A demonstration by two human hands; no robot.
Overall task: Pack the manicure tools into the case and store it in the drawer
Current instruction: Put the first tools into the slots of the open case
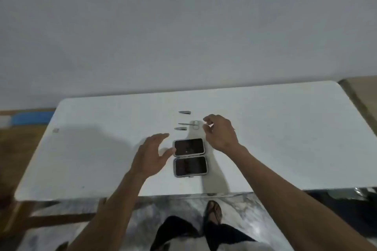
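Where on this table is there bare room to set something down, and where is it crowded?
The table is bare right of the right hand and left of the left hand. The far strip beyond the farthest tool is free too. It is crowded mid-table: scissors, clipper, open case, both hands.

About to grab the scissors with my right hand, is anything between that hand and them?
Nothing visible. The right hand is just right of the scissors, by their finger loops, with only bare table between. The small clipper lies on their near left.
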